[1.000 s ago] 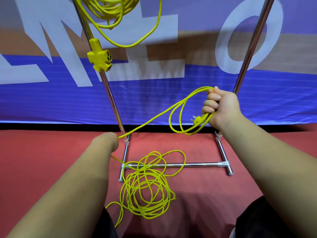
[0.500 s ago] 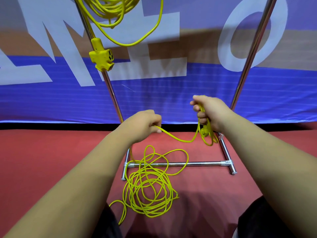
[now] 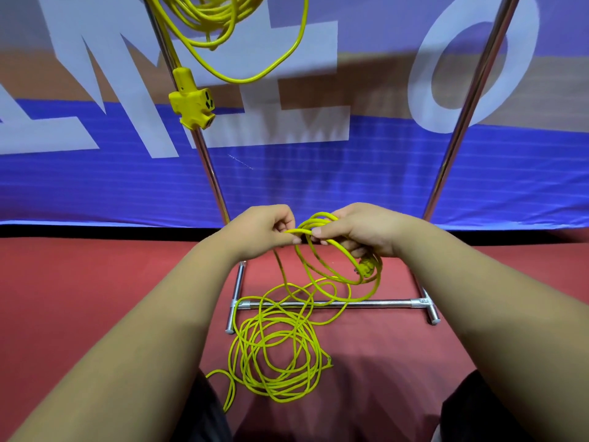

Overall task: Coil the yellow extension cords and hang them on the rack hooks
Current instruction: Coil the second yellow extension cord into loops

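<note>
Backdrop: blue-and-white printed banner (image 3: pixel 382 173), red floor (image 3: pixel 95 298).
Done: we see one coiled yellow extension cord (image 3: pixel 210 23) hanging from the chrome tube rack (image 3: pixel 360 304).
Left: second yellow cord (image 3: pixel 277 355), mostly heaped on the floor.
Hands: our right hand (image 3: pixel 360 231) grips a few loops; left hand (image 3: pixel 264 229) pinches the strand.

— How high does the hung coil (image 3: pixel 210 23) reach?
— Can't tell. The top edge cuts it off, along with both uprights of the rack (image 3: pixel 462 122).
— And the plug (image 3: pixel 366 267)?
— It's half hidden under the right hand (image 3: pixel 360 231), and its prongs are too small to make out. Most of that hand's fingers curl out of sight beneath the palm.
— Where does the cord (image 3: pixel 277 355) on the floor (image 3: pixel 95 282) end?
— Its tail runs behind the left forearm (image 3: pixel 143 330), so the end is unseen.
</note>
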`<state>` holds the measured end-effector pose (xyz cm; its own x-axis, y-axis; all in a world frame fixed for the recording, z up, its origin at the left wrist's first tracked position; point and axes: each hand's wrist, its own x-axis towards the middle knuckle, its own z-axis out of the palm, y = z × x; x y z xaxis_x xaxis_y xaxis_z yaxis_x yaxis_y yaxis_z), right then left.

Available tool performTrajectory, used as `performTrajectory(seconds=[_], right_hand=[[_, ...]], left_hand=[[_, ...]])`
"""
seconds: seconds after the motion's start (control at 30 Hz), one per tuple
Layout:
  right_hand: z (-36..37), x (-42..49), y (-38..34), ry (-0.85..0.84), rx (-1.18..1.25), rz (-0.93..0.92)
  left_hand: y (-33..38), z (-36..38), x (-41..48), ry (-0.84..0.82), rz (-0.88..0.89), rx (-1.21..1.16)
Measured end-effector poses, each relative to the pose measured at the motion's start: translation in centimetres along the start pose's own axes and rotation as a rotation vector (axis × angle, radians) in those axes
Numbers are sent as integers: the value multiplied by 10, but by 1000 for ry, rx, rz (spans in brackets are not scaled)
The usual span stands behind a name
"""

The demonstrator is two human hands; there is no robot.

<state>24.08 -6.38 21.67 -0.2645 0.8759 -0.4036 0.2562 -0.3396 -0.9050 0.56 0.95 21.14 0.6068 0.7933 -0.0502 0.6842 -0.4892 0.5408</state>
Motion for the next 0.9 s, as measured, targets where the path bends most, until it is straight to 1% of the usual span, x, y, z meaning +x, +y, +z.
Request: performTrajectory(seconds=[0.17, 0.27, 0.3, 0.37, 0.43, 0.47, 0.53, 0.6, 0.7, 0.8, 0.9], right_hand=[[-7, -3, -4, 36, 93, -22], [-15, -4, -3, 37, 132, -31], [-17, -4, -3, 34, 153, -31], [-21, -3, -2, 25, 229, -45], [-27, 0, 1, 12, 325, -85], [-30, 0, 1, 6, 356, -106], [-34, 1, 4, -12, 361, -136], [-32, 0, 5, -18, 310, -133], [-22, 0, 4, -9, 240, -83], [-13, 4, 2, 60, 173, -61], [-5, 7, 0, 74, 164, -44]], left_hand=[[-33, -4, 3, -115, -89, 21], [-45, -3, 2, -181, -110, -87], [-45, -2, 2, -178, -112, -138], [-39, -3, 3, -110, -115, -302], [-28, -11, 3, 21, -111, -509], [-24, -18, 4, 101, -92, -551], [-19, -31, 3, 210, -34, -528], [-13, -36, 0, 234, -3, -501], [1, -30, -4, 200, -2, -423], [13, -24, -2, 156, 19, -374], [22, -17, 1, 137, 52, -333]])
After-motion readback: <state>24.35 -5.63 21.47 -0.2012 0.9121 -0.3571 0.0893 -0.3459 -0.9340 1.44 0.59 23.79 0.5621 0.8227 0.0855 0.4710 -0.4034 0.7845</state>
